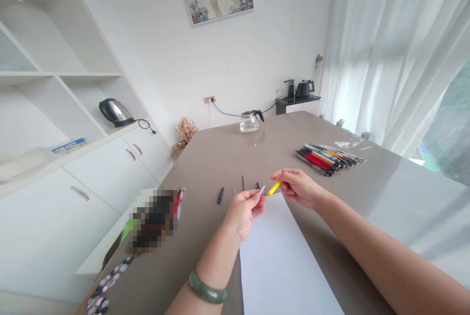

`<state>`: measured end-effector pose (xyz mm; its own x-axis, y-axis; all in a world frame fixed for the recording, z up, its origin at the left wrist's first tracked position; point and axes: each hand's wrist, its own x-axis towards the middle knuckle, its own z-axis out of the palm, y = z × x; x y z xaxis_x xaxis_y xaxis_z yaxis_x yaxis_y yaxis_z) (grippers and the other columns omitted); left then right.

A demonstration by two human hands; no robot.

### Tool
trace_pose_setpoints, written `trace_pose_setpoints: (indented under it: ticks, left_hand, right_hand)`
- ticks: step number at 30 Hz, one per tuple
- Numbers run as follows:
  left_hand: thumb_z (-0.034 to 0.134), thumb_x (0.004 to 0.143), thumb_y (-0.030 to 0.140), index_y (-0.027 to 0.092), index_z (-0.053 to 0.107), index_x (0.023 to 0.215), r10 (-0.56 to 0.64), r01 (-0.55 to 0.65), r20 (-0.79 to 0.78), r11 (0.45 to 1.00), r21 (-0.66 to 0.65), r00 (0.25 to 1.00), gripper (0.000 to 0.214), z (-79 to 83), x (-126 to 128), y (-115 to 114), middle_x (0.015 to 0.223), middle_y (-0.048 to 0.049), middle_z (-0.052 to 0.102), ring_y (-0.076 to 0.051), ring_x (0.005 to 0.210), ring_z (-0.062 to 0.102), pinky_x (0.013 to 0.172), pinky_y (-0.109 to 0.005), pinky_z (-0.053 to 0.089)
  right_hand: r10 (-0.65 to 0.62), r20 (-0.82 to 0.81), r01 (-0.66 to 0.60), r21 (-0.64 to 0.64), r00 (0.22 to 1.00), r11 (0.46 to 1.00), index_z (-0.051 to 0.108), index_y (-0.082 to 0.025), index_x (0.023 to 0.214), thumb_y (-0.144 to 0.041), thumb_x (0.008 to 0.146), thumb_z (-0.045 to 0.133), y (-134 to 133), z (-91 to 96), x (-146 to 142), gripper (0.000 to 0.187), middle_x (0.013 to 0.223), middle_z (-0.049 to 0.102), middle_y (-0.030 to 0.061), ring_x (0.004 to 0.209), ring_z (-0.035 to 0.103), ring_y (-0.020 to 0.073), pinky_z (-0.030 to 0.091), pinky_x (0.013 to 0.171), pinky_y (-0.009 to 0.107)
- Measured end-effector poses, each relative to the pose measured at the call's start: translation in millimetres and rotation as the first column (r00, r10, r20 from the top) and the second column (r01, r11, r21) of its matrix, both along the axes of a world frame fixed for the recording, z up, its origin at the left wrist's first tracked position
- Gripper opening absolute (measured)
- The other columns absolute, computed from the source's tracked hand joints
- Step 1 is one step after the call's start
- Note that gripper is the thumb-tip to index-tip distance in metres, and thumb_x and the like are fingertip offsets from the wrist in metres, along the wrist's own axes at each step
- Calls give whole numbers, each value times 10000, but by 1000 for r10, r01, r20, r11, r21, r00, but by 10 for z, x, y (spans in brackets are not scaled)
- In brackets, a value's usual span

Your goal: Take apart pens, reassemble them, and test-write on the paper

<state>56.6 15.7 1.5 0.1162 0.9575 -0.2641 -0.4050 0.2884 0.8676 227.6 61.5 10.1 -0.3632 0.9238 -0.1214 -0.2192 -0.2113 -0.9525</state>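
- My left hand [244, 213] pinches a small whitish piece [262, 190] by the paper's [282, 261] far edge.
- My right hand [298, 187] grips a yellow tube [273, 188] near its far right corner.
- Pens [328, 159] lie toward the table's [220, 153] right edge.

Pens [328, 158] lie near the desk's [209, 158] right edge. The pot [249, 124] stands near its far edge, beyond the paper [284, 261].

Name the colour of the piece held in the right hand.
The piece in the right hand is bright yellow, best seen in the head view.
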Motion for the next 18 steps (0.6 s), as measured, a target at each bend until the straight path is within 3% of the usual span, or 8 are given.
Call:
trace_pose_setpoints:
  ticks: [5,9,18]
  left_hand:
    - [607,677,185,98,605,826,-49,50,-25,997,56,998,173,3,29,-34,717,-71,593,-99,638,549,608,-218,447]
    - [602,679,175,95,602,848,-53,55,-37,997,47,998,186,8,13,-37,709,-63,584,-78,603,527,630,-222,443]
    - [604,678,207,90,606,824,-72,78,-82,994,81,994,188,16,17,-33,708,-59,572,-79,604,517,635,-236,437]
  right_hand:
    - [165,179,-177,56,970,983,562,-147,764,-304,647,559,-112,40,-89,197,431,361,-66,363,245,34,200,347,181]
    - [145,264,-173,84,954,981,556,-141,684,-316,634,564,-98,-13,-109,182,429,389,-53,370,289,41,203,336,176]
    - [144,307,-188,118,941,975,558,-143,733,-352,635,568,-117,10,-123,232,430,381,-63,370,277,36,203,343,170]
